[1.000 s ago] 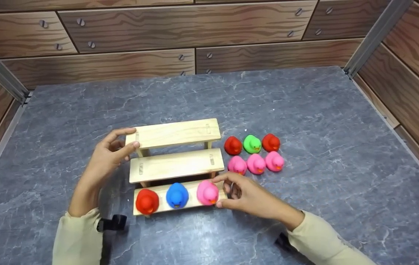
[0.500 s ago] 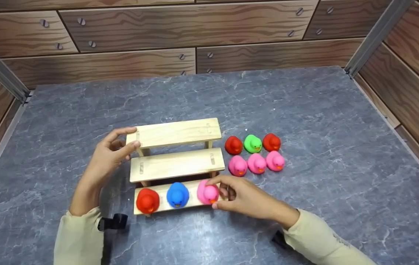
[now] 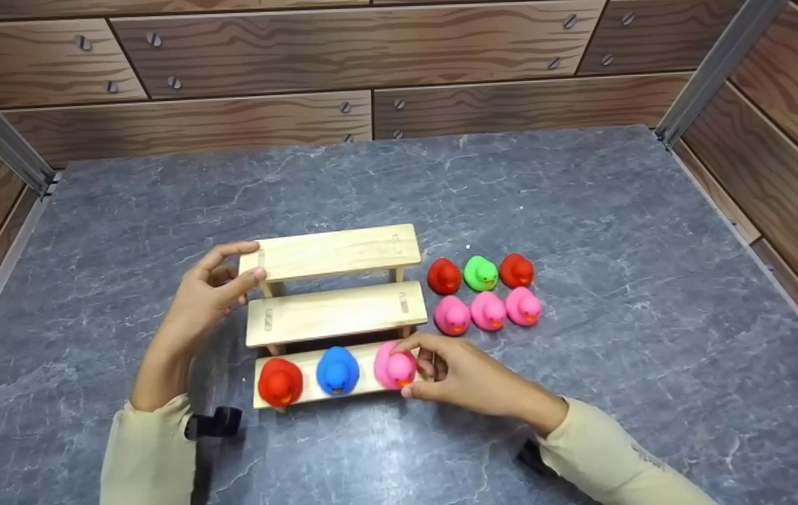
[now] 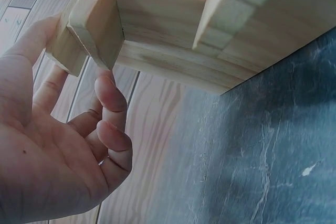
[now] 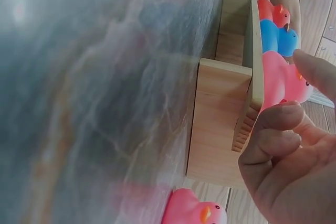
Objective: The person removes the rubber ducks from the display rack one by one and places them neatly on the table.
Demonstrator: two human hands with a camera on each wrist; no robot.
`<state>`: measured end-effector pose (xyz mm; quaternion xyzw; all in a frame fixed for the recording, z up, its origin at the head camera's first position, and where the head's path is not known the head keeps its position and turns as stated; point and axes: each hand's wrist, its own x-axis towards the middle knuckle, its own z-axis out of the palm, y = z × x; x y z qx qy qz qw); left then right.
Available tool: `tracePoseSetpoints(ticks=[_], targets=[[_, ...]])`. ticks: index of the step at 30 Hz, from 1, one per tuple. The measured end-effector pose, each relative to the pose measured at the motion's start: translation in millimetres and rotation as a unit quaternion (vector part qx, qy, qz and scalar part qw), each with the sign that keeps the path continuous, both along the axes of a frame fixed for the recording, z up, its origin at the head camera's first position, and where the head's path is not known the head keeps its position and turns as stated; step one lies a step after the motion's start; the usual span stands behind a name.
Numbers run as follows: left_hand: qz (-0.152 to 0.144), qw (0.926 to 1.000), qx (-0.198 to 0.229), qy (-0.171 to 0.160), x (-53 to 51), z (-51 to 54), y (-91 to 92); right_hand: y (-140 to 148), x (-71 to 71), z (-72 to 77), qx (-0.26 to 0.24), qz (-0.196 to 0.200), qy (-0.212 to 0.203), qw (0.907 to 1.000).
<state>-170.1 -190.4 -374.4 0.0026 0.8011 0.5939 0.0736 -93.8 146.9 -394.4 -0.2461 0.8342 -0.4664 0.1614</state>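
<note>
A three-tier wooden stand (image 3: 336, 312) rests on the dark marbled table. My left hand (image 3: 201, 308) holds the left end of its top tier, thumb in front and fingers behind; the left wrist view shows the fingertips against the wooden end (image 4: 100, 30). On the lowest tier sit a red rubber duck (image 3: 280, 382), a blue rubber duck (image 3: 337, 372) and, at the right end, a pink rubber duck (image 3: 392, 366). My right hand (image 3: 472, 375) has its index finger and thumb around that pink duck. In the right wrist view, the pink duck (image 5: 278, 80) sits between thumb and curled fingers.
Right of the stand, more rubber ducks stand in two rows: a red (image 3: 444, 276), a green (image 3: 481, 273) and another red (image 3: 516, 271) behind, pink ones (image 3: 488, 311) in front. Wood-patterned walls (image 3: 371, 56) enclose the table (image 3: 581, 210).
My right hand has shifted slightly left, bringing its index finger and thumb further over the pink rubber duck. The left hand, the stand and the other ducks stay as they were.
</note>
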Motion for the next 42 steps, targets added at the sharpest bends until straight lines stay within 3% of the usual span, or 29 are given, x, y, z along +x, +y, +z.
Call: tracePoseSetpoints(ticks=[18, 29, 42], targets=[[0.0, 1.0, -0.004, 0.001, 0.4, 1.5, -0.9, 10, 3.0, 1.4, -0.013, -0.021, -0.023, 0.9994], [0.0, 1.0, -0.004, 0.006, 0.3, 1.1, -0.2, 32, 5.1, 4.5, -0.023, -0.038, -0.01, 0.999], [-0.003, 1.0, -0.003, 0.008, 0.4, 2.2, -0.2, 59, 7.2, 7.8, 0.007, -0.069, -0.019, 0.9974]])
